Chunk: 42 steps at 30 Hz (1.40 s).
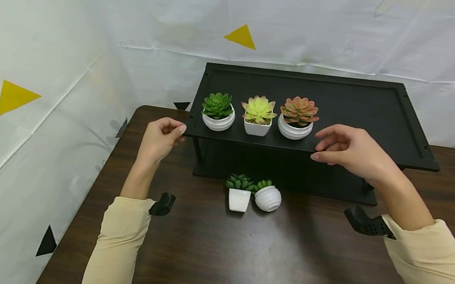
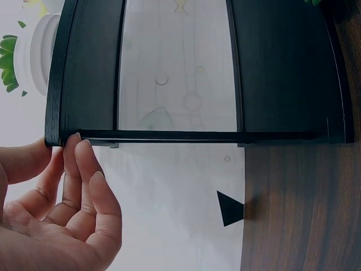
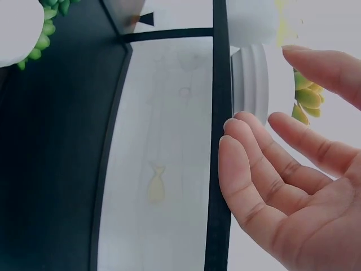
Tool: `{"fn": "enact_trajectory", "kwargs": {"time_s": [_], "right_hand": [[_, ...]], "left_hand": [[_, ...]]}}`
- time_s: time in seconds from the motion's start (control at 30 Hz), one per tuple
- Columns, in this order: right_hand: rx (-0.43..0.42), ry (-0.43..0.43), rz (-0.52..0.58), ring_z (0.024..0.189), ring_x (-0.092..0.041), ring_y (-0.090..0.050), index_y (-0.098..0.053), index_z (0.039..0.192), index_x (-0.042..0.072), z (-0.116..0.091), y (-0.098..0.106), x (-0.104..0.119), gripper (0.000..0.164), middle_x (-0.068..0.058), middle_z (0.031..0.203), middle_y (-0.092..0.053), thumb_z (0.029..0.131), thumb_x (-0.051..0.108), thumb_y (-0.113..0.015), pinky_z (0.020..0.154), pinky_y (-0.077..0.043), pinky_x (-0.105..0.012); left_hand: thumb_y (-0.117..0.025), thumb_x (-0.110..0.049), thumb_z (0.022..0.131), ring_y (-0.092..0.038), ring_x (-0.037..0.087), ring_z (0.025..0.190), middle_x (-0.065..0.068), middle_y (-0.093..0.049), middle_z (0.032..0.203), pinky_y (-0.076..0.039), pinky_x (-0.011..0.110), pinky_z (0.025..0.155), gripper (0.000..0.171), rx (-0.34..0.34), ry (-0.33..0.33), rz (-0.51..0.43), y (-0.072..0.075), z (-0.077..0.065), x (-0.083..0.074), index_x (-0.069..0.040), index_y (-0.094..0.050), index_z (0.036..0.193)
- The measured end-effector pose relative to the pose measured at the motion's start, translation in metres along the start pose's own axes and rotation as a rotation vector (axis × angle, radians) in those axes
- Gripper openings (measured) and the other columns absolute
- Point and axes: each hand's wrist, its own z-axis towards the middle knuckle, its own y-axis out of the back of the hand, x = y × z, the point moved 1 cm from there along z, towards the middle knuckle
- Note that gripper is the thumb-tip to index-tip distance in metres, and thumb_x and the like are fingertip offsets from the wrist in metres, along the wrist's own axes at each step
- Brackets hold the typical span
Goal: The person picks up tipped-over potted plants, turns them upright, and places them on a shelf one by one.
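Note:
My left hand (image 1: 158,138) pinches the front left corner of a two-tier black shelf (image 1: 360,116), thumb above and fingertips under the edge in the left wrist view. On the top board, a green succulent (image 1: 217,106) in a round white pot stands nearest that hand. A yellow-green succulent (image 1: 259,110) in a square white pot comes after it, then a reddish-orange succulent (image 1: 299,112) in a round ribbed pot. Just right of the reddish plant, my right hand (image 1: 353,151) is at the front edge, fingers loosely bent and apart, holding nothing.
On the dark wooden table (image 1: 213,250), before the lower tier (image 1: 292,174), a green succulent in a square white pot (image 1: 239,200) stands upright. Beside it a round white pot (image 1: 268,199) with a green succulent lies tilted. White sheeting (image 1: 333,26) hangs behind and at left.

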Motion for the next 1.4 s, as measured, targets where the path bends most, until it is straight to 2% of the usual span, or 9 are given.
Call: {"fn": "enact_trajectory", "kwargs": {"time_s": [0.3,0.57,0.8,1.03,1.4], "right_hand": [[0.039,0.018,0.007,0.081,-0.01,-0.061,-0.051,0.118,-0.004,-0.008,-0.004,-0.002,0.038,-0.014,0.096,-0.06,0.085,0.011,-0.065,0.069,-0.047,-0.024],[0.025,0.022,-0.014,0.079,-0.013,-0.059,-0.056,0.109,-0.001,-0.011,-0.012,-0.004,0.034,-0.011,0.093,-0.061,0.083,0.015,-0.069,0.066,-0.045,-0.024],[0.041,0.024,-0.021,0.078,-0.015,-0.058,-0.057,0.107,0.0,-0.01,-0.021,-0.011,0.034,-0.011,0.093,-0.061,0.081,0.018,-0.07,0.067,-0.046,-0.026],[0.076,0.017,0.004,0.077,-0.015,-0.059,-0.056,0.108,-0.001,-0.008,-0.035,-0.02,0.037,-0.008,0.093,-0.061,0.081,0.019,-0.071,0.066,-0.045,-0.027],[0.111,-0.006,0.029,0.076,-0.019,-0.059,-0.057,0.105,-0.003,-0.006,-0.06,-0.037,0.035,-0.008,0.088,-0.061,0.081,0.018,-0.07,0.064,-0.046,-0.029]], "left_hand": [[-0.056,-0.01,0.091,-0.057,0.01,0.066,0.011,-0.058,0.086,-0.045,0.022,0.064,0.019,0.004,0.005,0.006,0.0,0.001,0.002,0.005,-0.061,0.101],[-0.057,-0.008,0.091,-0.057,0.009,0.065,0.009,-0.058,0.086,-0.045,0.022,0.063,0.018,-0.003,0.009,-0.007,0.0,0.002,0.0,0.006,-0.061,0.101],[-0.057,-0.008,0.091,-0.057,0.01,0.065,0.01,-0.058,0.085,-0.046,0.031,0.068,0.018,-0.003,0.004,-0.001,0.0,0.001,-0.001,0.006,-0.061,0.101],[-0.056,-0.009,0.091,-0.057,0.01,0.065,0.015,-0.058,0.088,-0.045,0.025,0.065,0.019,0.004,0.012,0.008,0.001,0.001,0.0,0.006,-0.061,0.101],[-0.057,-0.009,0.091,-0.057,0.01,0.065,0.011,-0.058,0.085,-0.045,0.023,0.063,0.019,0.004,0.011,0.009,0.0,0.0,0.0,0.006,-0.061,0.101]]}}
